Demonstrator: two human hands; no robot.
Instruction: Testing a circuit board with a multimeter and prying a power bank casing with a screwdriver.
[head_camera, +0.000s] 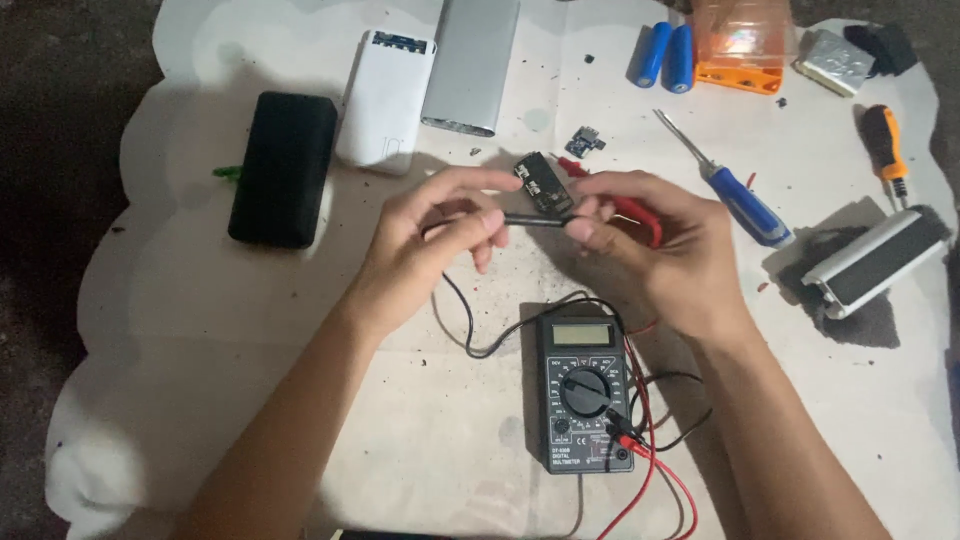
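Small black rectangular circuit board (543, 186) sits at upper centre of the frame, pinched in the right hand (655, 245), which also holds a red probe (640, 215). Left hand (425, 240) grips a thin black probe (530, 219) touching the board. Below them lies a dark digital multimeter (585, 392) on white paper (200, 330).

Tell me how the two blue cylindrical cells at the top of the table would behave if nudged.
The two blue cells lie on their sides on the flat white sheet, so they would probably roll if pushed across their length. They rest against each other and beside the orange box, which may stop a roll that way. Their smooth wrap looks somewhat slippery.
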